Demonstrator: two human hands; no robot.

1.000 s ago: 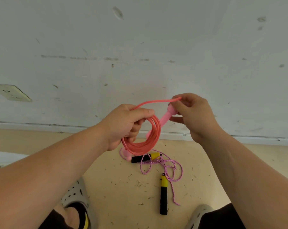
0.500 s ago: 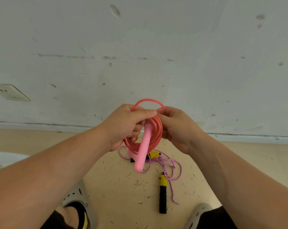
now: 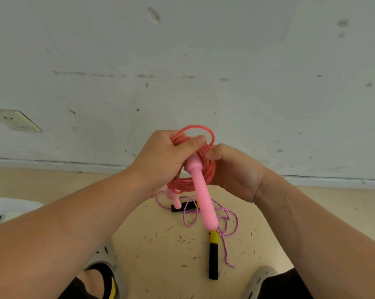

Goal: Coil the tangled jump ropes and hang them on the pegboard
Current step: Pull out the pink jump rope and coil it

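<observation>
View: head
Left grip (image 3: 160, 160): my fingers are curled round the pink coil (image 3: 183, 186), thumb pressed across its top strands.
Right grip (image 3: 234, 171): my fingers are curled onto the coil's right side, holding its strands.
Pink handle (image 3: 203, 201): hangs down in front of the coil.
Second handle (image 3: 174, 199): pokes out below the coil's left side.
Purple rope (image 3: 229, 219): lies tangled on the floor (image 3: 156, 244) below the coil, with its black-and-yellow handles (image 3: 213, 255).
Wall (image 3: 203, 61): behind the coil.

Both bare forearms reach forward and converge, the left hand (image 3: 160, 160) clamping its thumb over the pink rope coil (image 3: 183, 187), the right hand (image 3: 236, 171) pinching it alongside.
</observation>
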